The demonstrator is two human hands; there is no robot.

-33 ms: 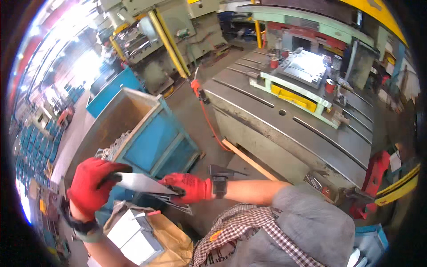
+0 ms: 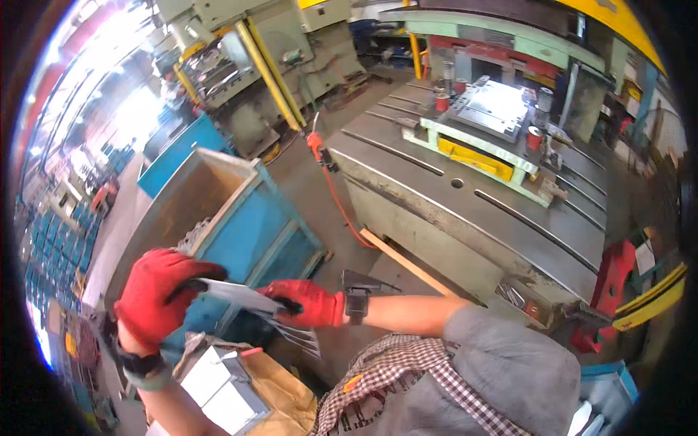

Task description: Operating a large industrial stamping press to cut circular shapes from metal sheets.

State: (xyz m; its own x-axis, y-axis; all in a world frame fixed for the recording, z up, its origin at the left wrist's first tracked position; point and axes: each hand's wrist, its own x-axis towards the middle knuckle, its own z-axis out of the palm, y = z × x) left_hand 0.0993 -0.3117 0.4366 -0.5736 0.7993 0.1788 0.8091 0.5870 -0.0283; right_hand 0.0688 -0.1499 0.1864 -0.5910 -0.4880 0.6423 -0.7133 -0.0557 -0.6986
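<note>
Our left hand (image 2: 156, 298) and right hand (image 2: 313, 301) face inward, fingers (image 2: 198, 269) gripping metal strips (image 2: 241, 296) between them, held ends hidden.

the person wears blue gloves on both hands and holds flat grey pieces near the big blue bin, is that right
Not quite: the gloves are red, not blue, as the head view shows. The left hand and right hand do hold flat grey pieces near the big blue bin.

Red gloves (image 2: 156, 294), grey shirt (image 2: 516, 370) (checked apron (image 2: 407, 352))
</note>
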